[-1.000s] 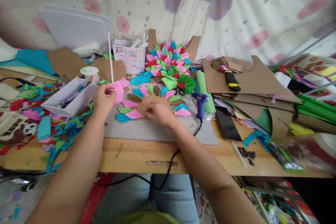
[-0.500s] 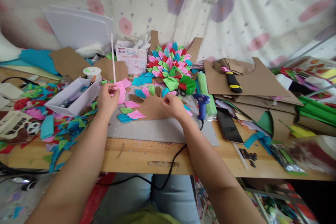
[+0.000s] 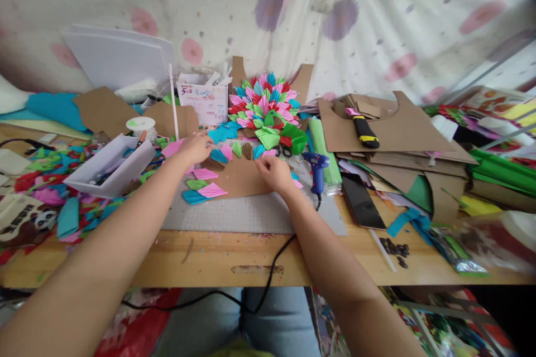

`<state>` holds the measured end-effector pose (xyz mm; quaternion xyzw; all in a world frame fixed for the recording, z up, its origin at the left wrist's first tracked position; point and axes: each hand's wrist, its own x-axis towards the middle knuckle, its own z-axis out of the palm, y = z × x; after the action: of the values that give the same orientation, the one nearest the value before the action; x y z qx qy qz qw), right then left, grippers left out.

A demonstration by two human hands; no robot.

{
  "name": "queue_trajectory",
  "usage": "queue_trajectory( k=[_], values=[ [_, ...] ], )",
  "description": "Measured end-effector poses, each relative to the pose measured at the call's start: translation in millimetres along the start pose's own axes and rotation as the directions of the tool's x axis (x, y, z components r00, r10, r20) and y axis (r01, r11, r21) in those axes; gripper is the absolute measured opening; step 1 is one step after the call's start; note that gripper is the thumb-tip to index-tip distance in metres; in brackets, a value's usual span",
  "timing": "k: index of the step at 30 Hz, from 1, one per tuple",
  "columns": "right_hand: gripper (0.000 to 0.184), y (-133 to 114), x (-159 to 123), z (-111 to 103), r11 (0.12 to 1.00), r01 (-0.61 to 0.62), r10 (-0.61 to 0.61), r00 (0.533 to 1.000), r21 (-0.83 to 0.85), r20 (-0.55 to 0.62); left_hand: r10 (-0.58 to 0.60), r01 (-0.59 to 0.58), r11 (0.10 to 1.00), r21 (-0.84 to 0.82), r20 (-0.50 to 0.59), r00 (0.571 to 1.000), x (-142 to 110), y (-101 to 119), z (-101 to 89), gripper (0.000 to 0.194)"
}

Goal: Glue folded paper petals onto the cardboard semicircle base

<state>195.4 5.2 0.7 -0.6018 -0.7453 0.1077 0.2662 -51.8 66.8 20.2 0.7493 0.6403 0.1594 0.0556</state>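
A brown cardboard piece [image 3: 238, 177] lies on the grey cutting mat [image 3: 234, 217], its curved edge lined with pleated paper petals in pink, blue, green and brown. At its right side, my right hand [image 3: 274, 172] is closed, fingertips pinched near the petals; what they hold is hidden. My left hand [image 3: 196, 148] reaches beyond the petals on the left, fingers stretched toward the blue paper pieces [image 3: 223, 131]; contact is unclear. Pink paper [image 3: 171, 148] lies beside its wrist. Behind stands a layered petal fan [image 3: 266, 100] in several colours, with green paper pieces [image 3: 268, 137] before it.
A blue glue gun [image 3: 316, 170] stands right of the mat, its black cable running over the table edge. Near it are a phone [image 3: 362, 199], a yellow-black cutter [image 3: 365, 131] and stacked cardboard [image 3: 389, 122]. A white box [image 3: 111, 166] sits among paper scraps on the left.
My left hand has let go of the pink paper and moved right, toward the blue paper. My right hand stays at the cardboard's right side. The view has shifted slightly.
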Motion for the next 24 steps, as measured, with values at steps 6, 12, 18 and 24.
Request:
queue_trajectory(
  k=[6,12,18,24],
  values=[
    [0.035,10,4,3,1.000,-0.010,0.012,0.998,0.023,-0.063,0.060,-0.090,0.979,0.183,0.162,0.985,24,2,19.5,0.037],
    [0.034,11,5,0,0.999,-0.026,0.029,0.997,0.046,-0.076,-0.030,-0.002,0.977,0.215,0.147,0.989,29,6,21.9,0.035],
    [0.032,7,3,-5,0.998,-0.030,0.035,0.994,0.048,-0.107,-0.042,0.045,0.999,0.029,-0.103,0.994,13,17,-4.2,0.026],
    [0.028,-2,1,-6,0.963,-0.006,0.046,0.989,0.268,-0.143,-0.224,0.044,0.745,-0.665,-0.188,0.956,-20,56,-15.7,0.040]
  ],
)
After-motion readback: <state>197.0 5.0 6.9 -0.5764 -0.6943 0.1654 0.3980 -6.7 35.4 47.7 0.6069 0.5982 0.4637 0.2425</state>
